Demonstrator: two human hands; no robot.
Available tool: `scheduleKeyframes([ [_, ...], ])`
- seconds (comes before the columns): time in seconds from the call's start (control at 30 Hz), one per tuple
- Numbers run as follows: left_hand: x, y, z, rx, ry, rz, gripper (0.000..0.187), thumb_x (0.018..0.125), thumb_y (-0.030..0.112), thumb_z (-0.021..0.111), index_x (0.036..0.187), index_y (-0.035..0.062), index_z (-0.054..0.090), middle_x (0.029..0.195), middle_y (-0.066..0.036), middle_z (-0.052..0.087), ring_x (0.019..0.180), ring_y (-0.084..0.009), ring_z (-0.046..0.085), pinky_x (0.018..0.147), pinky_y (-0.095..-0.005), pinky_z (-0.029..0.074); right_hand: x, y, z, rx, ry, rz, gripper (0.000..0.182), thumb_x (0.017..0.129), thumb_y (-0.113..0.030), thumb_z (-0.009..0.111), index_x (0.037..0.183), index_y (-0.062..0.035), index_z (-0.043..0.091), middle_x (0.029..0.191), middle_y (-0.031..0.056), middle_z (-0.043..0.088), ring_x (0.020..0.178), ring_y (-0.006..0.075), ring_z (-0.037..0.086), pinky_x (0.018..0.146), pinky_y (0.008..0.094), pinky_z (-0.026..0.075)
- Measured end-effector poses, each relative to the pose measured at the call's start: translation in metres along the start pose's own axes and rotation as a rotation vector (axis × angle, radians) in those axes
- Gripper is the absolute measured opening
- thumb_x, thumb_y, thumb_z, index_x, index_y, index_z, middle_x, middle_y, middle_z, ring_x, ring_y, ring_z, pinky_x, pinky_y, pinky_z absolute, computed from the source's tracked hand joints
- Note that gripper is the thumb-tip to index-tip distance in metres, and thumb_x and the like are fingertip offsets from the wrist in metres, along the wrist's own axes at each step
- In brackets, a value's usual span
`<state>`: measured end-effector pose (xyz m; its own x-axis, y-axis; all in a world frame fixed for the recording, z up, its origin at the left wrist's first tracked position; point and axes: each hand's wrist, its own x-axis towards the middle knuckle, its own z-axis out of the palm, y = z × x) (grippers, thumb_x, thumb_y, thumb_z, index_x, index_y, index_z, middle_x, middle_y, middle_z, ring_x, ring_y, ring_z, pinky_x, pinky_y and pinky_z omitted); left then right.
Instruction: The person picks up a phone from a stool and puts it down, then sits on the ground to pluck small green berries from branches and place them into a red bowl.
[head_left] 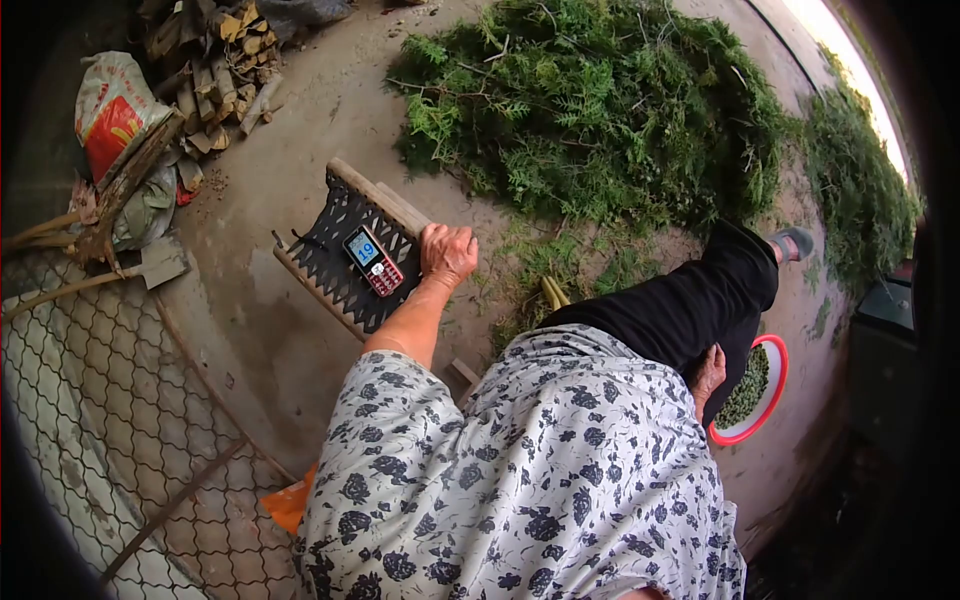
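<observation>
Covering the near view, the floral shirt (520, 480) hides the whole right arm above the wrist, so only the back of the right hand (708, 378) shows, lying against the black trousers (650, 310), probably just resting on the leg; its fingers are mostly out of sight, can't tell if open or closed. Just beside it, the red-rimmed basin (781, 385) holds small green bits (746, 393), likely set close for easy reach; its near side is cut off by the leg. The left hand (447, 254) is curled over the end of a wooden rail on the stool (318, 240), seemingly to steady it or lean on it; fingertips hidden under the fist. Stool is ahead and to the left, black webbing up, with the phone (373, 260) lying on that webbing, likely there to keep it off the ground; screen shows a big 19, smaller text unreadable. Yellowish thing (553, 292) past the shirt hem, half hidden, unclear what. One shoe (793, 243) visible, other foot not. Farther out, leafy branches (590, 110) lie heaped on the ground, inner layers buried; second pile (860, 180) runs toward the dark right edge. Far left: shovel (163, 262), sack (115, 115) with print too creased to read, and wood (215, 90) stacked, partly lost at the top.
</observation>
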<state>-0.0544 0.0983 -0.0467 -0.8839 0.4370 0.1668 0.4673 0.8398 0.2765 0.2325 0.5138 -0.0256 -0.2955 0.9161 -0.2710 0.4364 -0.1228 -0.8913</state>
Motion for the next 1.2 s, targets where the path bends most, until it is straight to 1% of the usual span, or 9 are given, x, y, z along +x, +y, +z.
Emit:
scheduleKeyframes([
  [0.17, -0.001, 0.001, 0.004, 0.016, 0.007, -0.003, 0.014, 0.074, 0.022, 0.059, 0.070, 0.0085, 0.056, 0.071, -0.008, 0.061, 0.075, -0.0261, 0.055, 0.082, -0.0400, 0.038, 0.002, 0.014, -0.002, -0.064, 0.022, -0.109, 0.030, 0.089, -0.018, 0.054, 0.110, 0.0036, 0.055, 0.094, 0.0078, 0.062, 0.082, 0.0136, 0.056, 0.077, 0.0243, 0.044],
  [0.23, -0.002, -0.001, 0.006, 0.012, 0.012, -0.003, 0.014, 0.075, 0.022, 0.059, 0.070, 0.0085, 0.057, 0.071, -0.009, 0.062, 0.074, -0.0263, 0.055, 0.082, -0.0401, 0.038, 0.005, 0.019, -0.003, -0.160, 0.133, -0.188, 0.033, 0.089, -0.017, 0.053, 0.112, 0.0063, 0.053, 0.103, 0.0108, 0.061, 0.090, 0.0153, 0.056, 0.083, 0.0254, 0.042],
  [0.37, -0.001, -0.002, 0.006, 0.058, -0.009, 0.016, 0.015, 0.075, 0.022, 0.058, 0.071, 0.0081, 0.057, 0.071, -0.009, 0.062, 0.075, -0.0263, 0.055, 0.082, -0.0402, 0.038, -0.003, 0.004, 0.000, -0.266, 0.244, -0.222, 0.032, 0.090, -0.018, 0.052, 0.112, 0.0055, 0.054, 0.104, 0.0120, 0.061, 0.091, 0.0160, 0.056, 0.084, 0.0248, 0.042],
  [0.57, 0.000, 0.001, 0.004, 0.078, -0.024, 0.027, 0.015, 0.075, 0.022, 0.059, 0.070, 0.0078, 0.058, 0.070, -0.008, 0.062, 0.074, -0.0259, 0.055, 0.080, -0.0394, 0.038, -0.007, -0.006, -0.006, -0.392, 0.376, -0.157, 0.031, 0.091, -0.024, 0.051, 0.107, 0.0019, 0.059, 0.084, 0.0074, 0.063, 0.072, 0.0148, 0.056, 0.069, 0.0263, 0.046],
  [0.67, -0.001, -0.001, 0.006, 0.084, -0.007, 0.035, 0.015, 0.075, 0.022, 0.059, 0.069, 0.0081, 0.058, 0.069, -0.008, 0.061, 0.073, -0.0257, 0.055, 0.079, -0.0393, 0.038, -0.003, -0.001, -0.005, -0.339, 0.473, -0.236, 0.030, 0.091, -0.025, 0.051, 0.104, 0.0003, 0.059, 0.071, 0.0023, 0.056, 0.055, 0.0100, 0.050, 0.051, 0.0221, 0.043],
  [0.77, 0.000, 0.000, 0.005, 0.078, 0.010, 0.046, 0.015, 0.074, 0.022, 0.059, 0.068, 0.0085, 0.058, 0.067, -0.008, 0.061, 0.071, -0.0255, 0.055, 0.078, -0.0392, 0.038, 0.005, -0.001, -0.016, -0.144, 0.378, -0.045, 0.033, 0.090, -0.029, 0.052, 0.106, -0.0009, 0.059, 0.080, 0.0063, 0.060, 0.062, 0.0122, 0.054, 0.056, 0.0244, 0.045],
  [0.8, 0.000, 0.000, 0.003, 0.081, 0.007, 0.048, 0.015, 0.074, 0.022, 0.059, 0.067, 0.0088, 0.058, 0.066, -0.008, 0.060, 0.071, -0.0254, 0.055, 0.077, -0.0391, 0.038, 0.006, -0.007, -0.013, -0.065, 0.401, -0.049, 0.029, 0.090, -0.026, 0.052, 0.105, -0.0024, 0.059, 0.072, 0.0019, 0.056, 0.053, 0.0078, 0.048, 0.048, 0.0207, 0.042],
  [1.03, 0.000, 0.002, -0.003, 0.095, -0.061, 0.021, 0.015, 0.074, 0.020, 0.059, 0.070, 0.0057, 0.060, 0.071, -0.008, 0.063, 0.071, -0.0254, 0.056, 0.080, -0.0390, 0.039, 0.061, 0.001, -0.045, 0.015, 0.466, -0.127, 0.025, 0.089, -0.017, 0.052, 0.107, -0.0014, 0.057, 0.076, 0.0044, 0.060, 0.057, 0.0103, 0.054, 0.050, 0.0213, 0.046],
  [1.2, 0.001, 0.004, -0.003, 0.112, -0.086, 0.017, 0.015, 0.075, 0.021, 0.059, 0.070, 0.0065, 0.060, 0.071, -0.007, 0.063, 0.071, -0.0252, 0.056, 0.080, -0.0388, 0.039, 0.078, -0.013, -0.048, -0.166, 0.522, -0.171, 0.025, 0.088, -0.018, 0.054, 0.107, -0.0013, 0.057, 0.078, 0.0049, 0.061, 0.055, 0.0106, 0.055, 0.049, 0.0209, 0.046],
])
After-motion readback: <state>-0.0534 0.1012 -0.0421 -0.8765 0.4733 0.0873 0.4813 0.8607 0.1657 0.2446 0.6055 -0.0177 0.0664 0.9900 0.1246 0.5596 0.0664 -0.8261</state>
